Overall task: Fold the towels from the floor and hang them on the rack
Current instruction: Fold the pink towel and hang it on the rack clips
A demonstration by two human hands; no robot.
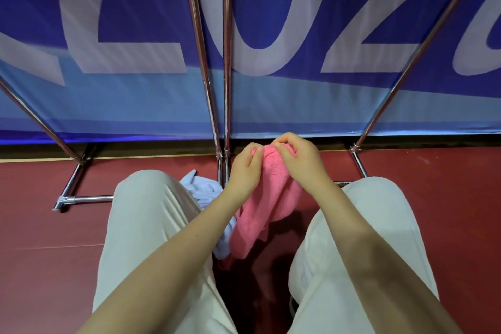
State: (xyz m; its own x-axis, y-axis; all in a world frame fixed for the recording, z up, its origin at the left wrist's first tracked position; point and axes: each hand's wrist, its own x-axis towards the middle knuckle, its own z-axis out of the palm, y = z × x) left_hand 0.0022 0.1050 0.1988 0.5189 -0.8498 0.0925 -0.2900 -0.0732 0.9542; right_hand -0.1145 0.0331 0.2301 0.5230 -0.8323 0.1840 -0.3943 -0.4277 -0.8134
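at the foot of the rack (226,106), both hands, left (245,168) and right (296,158), pinch the pink towel's (267,203) top edge, apparently to find corners for folding, a pale towel (200,190) waiting below.

Person wears loose off-white trousers (151,225), soft vertical creases down the thighs, both legs in view. Forearms bare, no sleeves visible; left hand (245,171) and right hand (298,160) bare too, no gloves, rings or watch. Dark shoe edge (293,306) shows by right leg.
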